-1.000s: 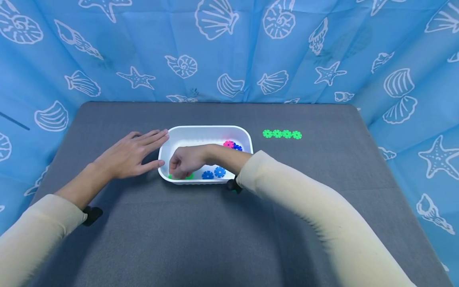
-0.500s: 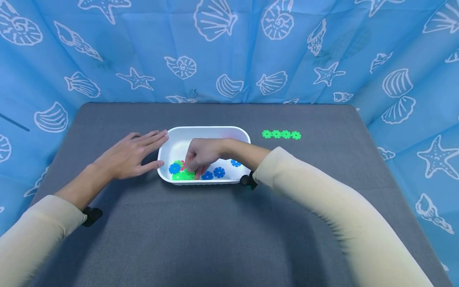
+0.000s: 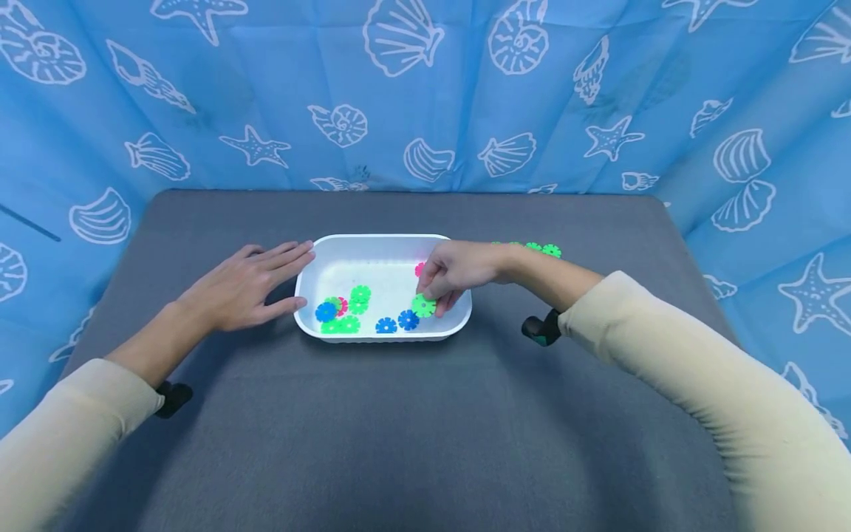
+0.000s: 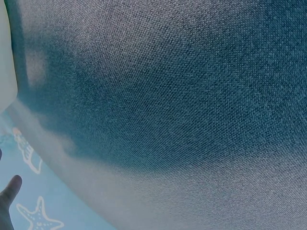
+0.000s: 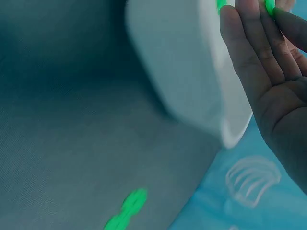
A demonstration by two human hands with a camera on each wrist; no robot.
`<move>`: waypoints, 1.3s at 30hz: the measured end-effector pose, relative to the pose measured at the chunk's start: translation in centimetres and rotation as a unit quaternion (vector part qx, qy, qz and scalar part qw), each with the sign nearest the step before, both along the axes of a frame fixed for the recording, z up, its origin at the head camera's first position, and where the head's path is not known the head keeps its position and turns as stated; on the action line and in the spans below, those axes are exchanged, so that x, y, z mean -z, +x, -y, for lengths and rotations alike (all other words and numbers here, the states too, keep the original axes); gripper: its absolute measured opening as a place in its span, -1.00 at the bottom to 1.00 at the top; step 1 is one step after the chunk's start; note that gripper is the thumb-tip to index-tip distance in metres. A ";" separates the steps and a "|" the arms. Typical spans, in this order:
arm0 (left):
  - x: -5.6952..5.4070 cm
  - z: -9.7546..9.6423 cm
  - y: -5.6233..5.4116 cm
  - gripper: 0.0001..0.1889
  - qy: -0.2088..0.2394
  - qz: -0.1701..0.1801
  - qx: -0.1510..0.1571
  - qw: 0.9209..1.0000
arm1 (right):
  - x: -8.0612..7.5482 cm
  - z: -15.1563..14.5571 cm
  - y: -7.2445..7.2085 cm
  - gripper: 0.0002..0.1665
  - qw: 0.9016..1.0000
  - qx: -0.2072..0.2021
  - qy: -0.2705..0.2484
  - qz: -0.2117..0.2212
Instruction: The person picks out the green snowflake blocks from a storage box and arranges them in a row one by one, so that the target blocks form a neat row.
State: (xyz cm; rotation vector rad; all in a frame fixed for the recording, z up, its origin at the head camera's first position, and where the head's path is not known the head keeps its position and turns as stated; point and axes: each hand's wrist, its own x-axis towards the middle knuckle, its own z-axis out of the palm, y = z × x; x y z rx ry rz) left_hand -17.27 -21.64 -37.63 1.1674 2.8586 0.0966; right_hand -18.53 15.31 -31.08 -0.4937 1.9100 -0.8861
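Observation:
In the head view my right hand (image 3: pixel 459 270) pinches a green notched plastic disc (image 3: pixel 423 305) between thumb and fingers, over the right end of a white tub (image 3: pixel 346 238). The right wrist view shows the thumb pressing that disc's edge (image 5: pixel 270 5) against the fingers. My left hand (image 3: pixel 242 288) lies with straight fingers at the tub's left rim, fingertips right at the edge. Inside the tub, green discs (image 3: pixel 360 295) and a blue disc (image 3: pixel 326 312) cluster at the left. Two more blue discs (image 3: pixel 408 320) lie near the front wall, and a pink disc (image 3: pixel 420 269) is partly hidden by my right hand.
On the grey table (image 3: pixel 399 414), right of the tub, a row of green discs (image 3: pixel 551 251) lies behind my right wrist, partly covered by it. A blue curtain (image 3: pixel 425 96) with white shell prints hangs beyond the table's back edge.
From the tub's left end my right hand has moved right, and now carries a green disc at the right end. Discs it covered at the left now show. My left hand stays in place.

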 end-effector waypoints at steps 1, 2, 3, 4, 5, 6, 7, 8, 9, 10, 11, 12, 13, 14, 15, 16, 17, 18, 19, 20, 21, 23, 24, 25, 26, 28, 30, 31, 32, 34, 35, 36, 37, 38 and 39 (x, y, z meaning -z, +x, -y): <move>0.0 0.0 0.0 -0.17 0.000 0.001 -0.001 1.000 | -0.1 -0.8 0.0 -0.78 1.000 0.007 0.000 0.002; 0.0 0.0 0.0 -0.17 0.000 0.002 -0.001 1.000 | -0.2 -1.7 0.0 -0.76 1.000 0.010 0.000 0.000; 0.0 -0.1 0.0 -0.17 0.001 0.002 -0.001 1.000 | -0.2 -2.5 0.0 -0.75 1.000 0.014 0.000 -0.003; 0.0 -0.1 0.0 -0.17 0.000 0.001 0.000 1.000 | -0.3 -3.4 0.0 -0.74 1.000 0.019 0.000 -0.005; 0.0 0.0 -0.1 -0.17 0.000 0.000 0.000 1.000 | -0.3 -4.2 0.0 -0.73 1.000 0.025 0.002 -0.007; 0.0 0.0 0.0 -0.17 0.000 -0.002 0.002 1.000 | -0.3 -5.1 0.0 -0.72 0.999 0.032 0.002 -0.009; 0.0 0.0 -0.1 -0.17 0.000 -0.003 0.003 1.000 | -0.3 -5.9 0.0 -0.72 0.999 0.040 0.004 -0.010; 0.0 0.0 0.0 -0.17 -0.001 -0.004 0.003 1.000 | -0.2 -6.7 0.0 -0.71 0.999 0.049 0.008 -0.015; -0.1 0.1 0.0 -0.16 -0.003 -0.005 0.003 1.000 | -0.1 -7.5 0.0 -0.71 0.998 0.064 0.012 -0.017; -0.1 0.1 0.0 -0.16 -0.005 -0.005 0.002 1.000 | 0.1 -8.4 0.0 -0.70 0.997 0.078 0.014 -0.022; -0.1 0.2 0.0 -0.16 -0.006 -0.005 0.002 1.000 | 0.3 -9.3 0.0 -0.69 0.995 0.093 0.015 -0.028; -0.1 0.2 0.0 -0.16 -0.007 -0.004 0.002 1.000 | 0.5 -10.1 0.1 -0.68 0.993 0.109 0.017 -0.034; -0.2 0.2 0.0 -0.16 -0.007 -0.003 0.002 1.000 | 0.7 -11.0 0.1 -0.66 0.991 0.127 0.018 -0.041; -0.2 0.2 0.0 -0.16 -0.008 -0.001 0.001 1.000 | 0.9 -11.9 0.1 -0.65 0.988 0.143 0.021 -0.052; -0.2 0.2 0.0 -0.16 -0.008 -0.001 0.001 1.000 | 1.1 -12.7 0.1 -0.63 0.985 0.159 0.022 -0.062; -0.2 0.2 0.0 -0.16 -0.009 0.000 0.001 1.000 | 1.2 -13.6 0.1 -0.62 0.981 0.176 0.023 -0.073; -0.2 0.1 0.0 -0.16 -0.009 0.000 0.001 1.000 | 1.2 -14.4 0.0 -0.61 0.977 0.193 0.025 -0.085; -0.2 0.1 -0.1 -0.16 -0.010 0.000 0.001 1.000 | 1.3 -15.2 -0.1 -0.60 0.973 0.210 0.027 -0.097; -0.2 0.1 -0.1 -0.16 -0.010 0.000 0.000 1.000 | 1.4 -15.9 -0.2 -0.59 0.968 0.224 0.030 -0.110; -0.2 0.1 -0.1 -0.16 -0.009 0.000 0.000 1.000 | 1.5 -16.7 -0.3 -0.58 0.963 0.238 0.033 -0.121; -0.2 0.1 -0.1 -0.16 -0.009 0.001 0.000 1.000 | 1.6 -17.4 -0.3 -0.58 0.958 0.251 0.035 -0.131; -0.2 0.0 -0.1 -0.16 -0.011 0.003 0.000 1.000 | 2.0 -18.7 -0.4 -0.57 0.948 0.276 0.041 -0.150; -0.2 0.0 -0.1 -0.16 -0.011 0.004 0.000 1.000 | 2.2 -19.3 -0.4 -0.57 0.943 0.288 0.041 -0.161; -0.2 0.0 -0.1 -0.16 -0.011 0.004 0.000 1.000 | 2.5 -19.8 -0.4 -0.57 0.937 0.299 0.042 -0.174; -0.2 0.0 -0.1 -0.16 -0.011 0.004 0.000 1.000 | 2.8 -20.3 -0.4 -0.57 0.930 0.312 0.042 -0.188; -0.1 0.0 -0.1 -0.16 -0.014 0.003 0.000 1.000 | 3.5 -21.1 -0.3 -0.57 0.916 0.334 0.043 -0.216; -0.1 0.0 -0.1 -0.16 -0.011 0.001 0.001 1.000 | 4.2 -21.7 -0.2 -0.58 0.903 0.354 0.046 -0.241; -0.1 0.0 -0.1 -0.16 -0.010 0.000 0.002 1.000 | 4.5 -21.9 -0.1 -0.58 0.898 0.359 0.050 -0.249; -0.1 0.0 -0.1 -0.16 -0.009 -0.001 0.003 1.000 | 4.8 -22.1 -0.1 -0.59 0.894 0.364 0.054 -0.255; -0.1 0.1 -0.1 -0.17 -0.005 -0.006 0.007 1.000 | 5.4 -22.4 0.0 -0.60 0.889 0.370 0.061 -0.262; -0.1 0.1 -0.1 -0.17 -0.002 -0.009 0.010 1.000 | 5.6 -22.5 0.0 -0.60 0.887 0.373 0.064 -0.263; 0.0 0.1 -0.1 -0.17 -0.001 -0.012 0.012 1.000 | 5.9 -22.6 0.0 -0.61 0.885 0.376 0.066 -0.265; 0.0 0.2 -0.1 -0.17 0.001 -0.014 0.012 1.000 | 6.1 -22.7 0.0 -0.61 0.883 0.379 0.070 -0.267; 0.0 0.2 -0.1 -0.17 0.002 -0.015 0.013 1.000 | 6.3 -22.7 0.0 -0.61 0.882 0.382 0.071 -0.267; 0.0 0.2 -0.1 -0.18 0.003 -0.015 0.013 1.000 | 6.6 -22.7 -0.1 -0.61 0.881 0.385 0.073 -0.266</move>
